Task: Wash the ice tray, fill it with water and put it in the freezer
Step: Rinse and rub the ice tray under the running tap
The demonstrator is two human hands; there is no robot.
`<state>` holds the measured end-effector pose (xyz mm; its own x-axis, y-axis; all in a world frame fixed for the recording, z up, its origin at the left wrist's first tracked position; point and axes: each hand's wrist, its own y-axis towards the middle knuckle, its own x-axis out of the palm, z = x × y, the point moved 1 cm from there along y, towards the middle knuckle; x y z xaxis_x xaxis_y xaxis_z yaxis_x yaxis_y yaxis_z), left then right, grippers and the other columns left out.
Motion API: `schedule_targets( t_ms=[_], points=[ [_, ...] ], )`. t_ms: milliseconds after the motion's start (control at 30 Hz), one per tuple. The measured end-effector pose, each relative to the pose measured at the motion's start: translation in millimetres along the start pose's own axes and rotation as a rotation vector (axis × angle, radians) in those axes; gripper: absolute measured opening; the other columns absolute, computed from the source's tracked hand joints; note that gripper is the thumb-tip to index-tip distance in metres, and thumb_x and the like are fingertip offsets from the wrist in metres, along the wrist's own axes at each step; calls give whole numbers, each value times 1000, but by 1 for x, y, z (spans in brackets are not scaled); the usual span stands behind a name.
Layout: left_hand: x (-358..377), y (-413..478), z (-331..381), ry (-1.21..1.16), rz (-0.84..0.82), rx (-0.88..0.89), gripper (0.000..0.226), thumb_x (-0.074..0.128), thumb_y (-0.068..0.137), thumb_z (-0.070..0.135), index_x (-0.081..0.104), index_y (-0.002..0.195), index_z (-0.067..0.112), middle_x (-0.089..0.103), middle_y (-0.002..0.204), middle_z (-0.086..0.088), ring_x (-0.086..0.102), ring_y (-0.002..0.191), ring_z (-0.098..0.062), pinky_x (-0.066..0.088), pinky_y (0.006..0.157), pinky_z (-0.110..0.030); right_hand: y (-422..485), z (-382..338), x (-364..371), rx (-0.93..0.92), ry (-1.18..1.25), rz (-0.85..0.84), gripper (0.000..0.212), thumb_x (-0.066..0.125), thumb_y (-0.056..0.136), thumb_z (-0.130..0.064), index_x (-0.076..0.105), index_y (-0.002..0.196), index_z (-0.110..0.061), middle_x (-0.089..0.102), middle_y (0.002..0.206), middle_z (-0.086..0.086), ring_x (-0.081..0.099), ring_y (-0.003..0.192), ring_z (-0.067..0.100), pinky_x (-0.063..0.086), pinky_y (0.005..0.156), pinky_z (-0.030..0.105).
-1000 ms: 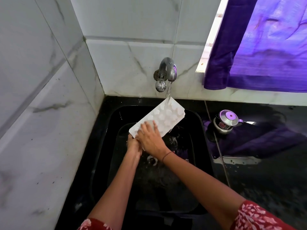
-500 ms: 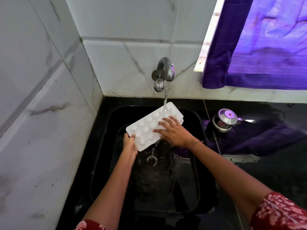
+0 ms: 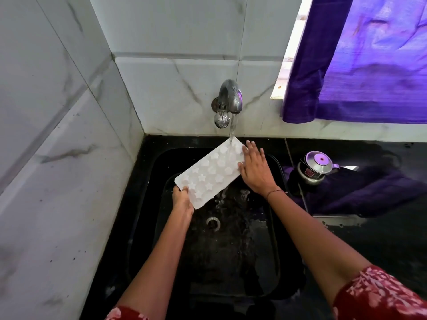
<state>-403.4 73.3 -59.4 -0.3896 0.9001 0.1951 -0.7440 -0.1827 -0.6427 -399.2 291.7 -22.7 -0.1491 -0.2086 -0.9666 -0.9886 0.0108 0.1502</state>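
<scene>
A white ice tray (image 3: 211,172) with star-shaped cells is held tilted over the black sink (image 3: 161,162), its far end under the stream from the metal tap (image 3: 227,101). My left hand (image 3: 182,199) grips the tray's near left corner. My right hand (image 3: 255,168) lies flat with straight fingers on the tray's far right end, beside the falling water.
Water splashes round the drain (image 3: 213,223) in the sink bottom. A steel lidded pot (image 3: 315,167) stands on the black counter to the right. A purple curtain (image 3: 369,58) hangs at the upper right. Marble-tiled walls close in at the left and back.
My right hand has slid along the tray from its near end to its far right end. The tray has stayed under the running tap, held by my left hand.
</scene>
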Motion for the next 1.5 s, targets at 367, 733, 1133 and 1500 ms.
schedule_targets(
  t_ms=[367, 733, 1133, 1500],
  points=[
    [11, -17, -4, -14, -36, 82, 33, 33, 102, 16, 50, 128, 5, 60, 118, -17, 60, 98, -26, 49, 91, -40, -11, -103, 43, -553, -151, -151, 61, 16, 95, -36, 14, 150, -11, 11, 159, 7, 6, 147, 20, 1, 118, 41],
    [-17, -16, 3, 161, 61, 63, 28, 38, 99, 7, 45, 127, 6, 55, 111, -15, 56, 95, -30, 50, 88, -51, 14, -23, 15, 41, -74, -228, 69, 9, 90, -67, -2, 150, -34, -6, 160, 6, -5, 147, 31, 5, 112, 65],
    [-37, -7, 4, -87, 137, -154, 94, 33, 72, 85, 49, 131, 13, 58, 124, -10, 62, 103, -35, 53, 84, -47, 5, -41, 33, 766, 1042, -388, 84, 22, 90, -70, 20, 148, -8, 22, 154, 15, 20, 142, 35, 22, 115, 51],
    [-48, -8, 27, -191, 56, -119, 23, 30, 88, 3, 53, 83, 2, 50, 97, -20, 51, 77, -31, 47, 85, -49, -5, -40, 25, 1038, 1452, -250, 34, 22, 85, 10, 54, 95, 3, 32, 72, 7, 34, 61, 19, 34, 56, 30]
  ],
)
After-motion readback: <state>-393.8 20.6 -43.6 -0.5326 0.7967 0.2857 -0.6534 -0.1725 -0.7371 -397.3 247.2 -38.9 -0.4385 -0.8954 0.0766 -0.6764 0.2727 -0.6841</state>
